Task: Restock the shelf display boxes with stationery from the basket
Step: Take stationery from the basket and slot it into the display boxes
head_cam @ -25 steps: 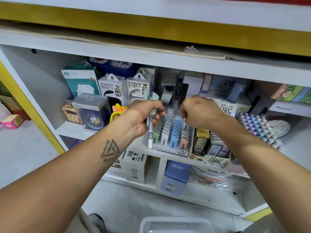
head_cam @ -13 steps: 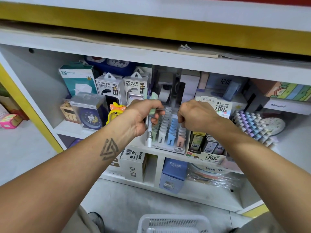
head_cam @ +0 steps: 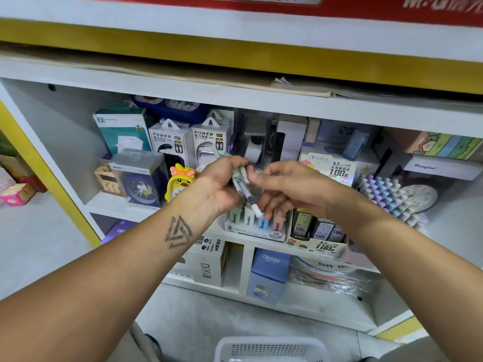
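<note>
White shelf [head_cam: 122, 205] carried the display box [head_cam: 257, 227], and just above that box the left hand [head_cam: 222, 184] gripped a few pens [head_cam: 244, 188] while the right hand [head_cam: 285, 186], fingers loosely spread, touched them, so one pen could slip and fall beside the box.

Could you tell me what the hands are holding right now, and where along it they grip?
The left hand holds a small bunch of pens around their upper barrels, white tips pointing down. The right hand holds nothing.
</note>
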Action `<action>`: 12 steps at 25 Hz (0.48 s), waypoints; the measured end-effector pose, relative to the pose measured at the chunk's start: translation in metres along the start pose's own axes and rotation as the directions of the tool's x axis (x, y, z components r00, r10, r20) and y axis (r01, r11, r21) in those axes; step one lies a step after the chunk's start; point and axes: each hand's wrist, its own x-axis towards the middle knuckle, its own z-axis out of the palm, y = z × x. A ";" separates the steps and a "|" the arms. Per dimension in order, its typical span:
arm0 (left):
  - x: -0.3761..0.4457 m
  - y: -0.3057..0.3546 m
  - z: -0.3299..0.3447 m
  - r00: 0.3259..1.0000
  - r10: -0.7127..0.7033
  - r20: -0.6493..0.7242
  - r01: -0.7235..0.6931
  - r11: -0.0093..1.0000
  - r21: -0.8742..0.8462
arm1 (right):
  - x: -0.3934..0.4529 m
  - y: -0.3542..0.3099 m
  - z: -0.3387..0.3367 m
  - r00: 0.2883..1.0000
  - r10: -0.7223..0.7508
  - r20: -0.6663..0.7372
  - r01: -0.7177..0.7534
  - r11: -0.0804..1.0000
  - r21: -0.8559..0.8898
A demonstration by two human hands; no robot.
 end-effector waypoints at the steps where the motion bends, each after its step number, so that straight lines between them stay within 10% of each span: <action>1: 0.001 -0.001 0.002 1.000 0.013 -0.006 -0.013 1.000 -0.019 | -0.005 0.000 0.001 0.998 0.015 0.053 -0.018 0.999 0.046; 12: 0.010 -0.012 0.012 0.996 0.055 -0.067 -0.065 0.987 -0.150 | -0.043 0.012 -0.070 0.938 -0.119 -0.325 0.186 0.965 0.184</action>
